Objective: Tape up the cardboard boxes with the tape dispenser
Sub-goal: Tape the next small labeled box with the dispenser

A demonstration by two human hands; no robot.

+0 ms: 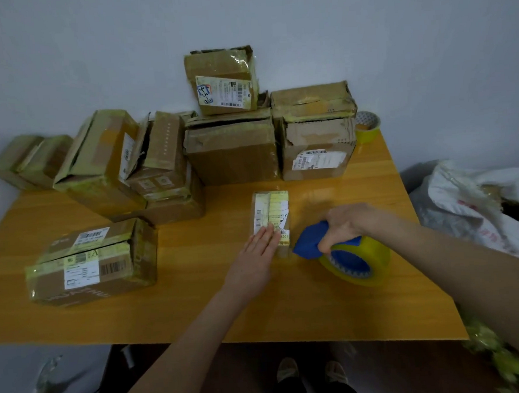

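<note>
Cardboard box [271, 214], small and labelled, lies under flat left hand [255, 254] while right hand [343, 224] grips blue tape dispenser [343, 252], likely poised for sealing its near end.

Top box [223, 80], label: handwritten "3-3", rest illegible. Left front box [92, 261]: letter "A". Small box [271, 213], label: "502". Other print too small.

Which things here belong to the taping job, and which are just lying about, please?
In the job: small box under the left hand; tape dispenser in the right hand; stacked boxes behind.
Lying about: spare tape roll; white sack; tape scraps on floor.
</note>
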